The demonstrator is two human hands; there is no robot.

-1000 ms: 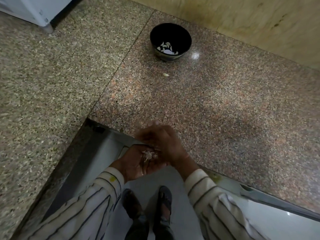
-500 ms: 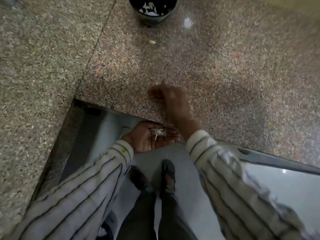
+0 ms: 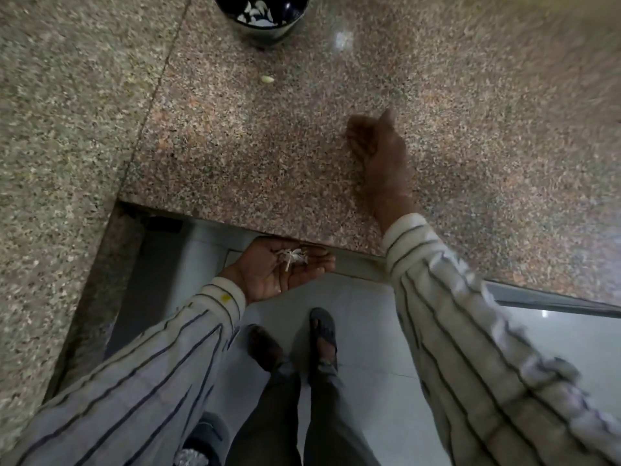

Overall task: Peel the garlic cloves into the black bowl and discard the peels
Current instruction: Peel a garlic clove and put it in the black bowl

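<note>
Granite, speckled pink and grey, makes up the polished countertop [image 3: 470, 95] that fills most of the view, and a paler grey-green slab of the same stone [image 3: 67, 129] joins it along a seam on the left. At the top edge stands the glossy black bowl [image 3: 262, 18], cut off by the frame, with peeled white garlic cloves [image 3: 257, 15] lying inside it. One loose pale garlic clove [image 3: 267, 79] lies on the counter just in front of the bowl, apart from it. A bright glare spot shows on the stone to the right of the bowl.

The two hands are well apart. The left hand [image 3: 279, 269] is held palm up just below the counter's front edge, fingers straight and relaxed, cradling a small heap of thin white papery garlic peels [image 3: 292, 256] on the palm. The right hand [image 3: 379, 149] is over the counter, well short of the bowl and the loose clove, its fingers curled inward and its thumb raised; it is blurred, and I cannot tell whether it holds anything. Both arms wear sleeves of cream cloth with dark stripes [image 3: 470, 331].

Below the counter's edge lie pale grey floor tiles [image 3: 369, 331], where the person's feet stand in dark sandals [image 3: 324, 334] beneath dark trousers. Nothing lies between the right hand and the bowl except bare stone and the single clove.
</note>
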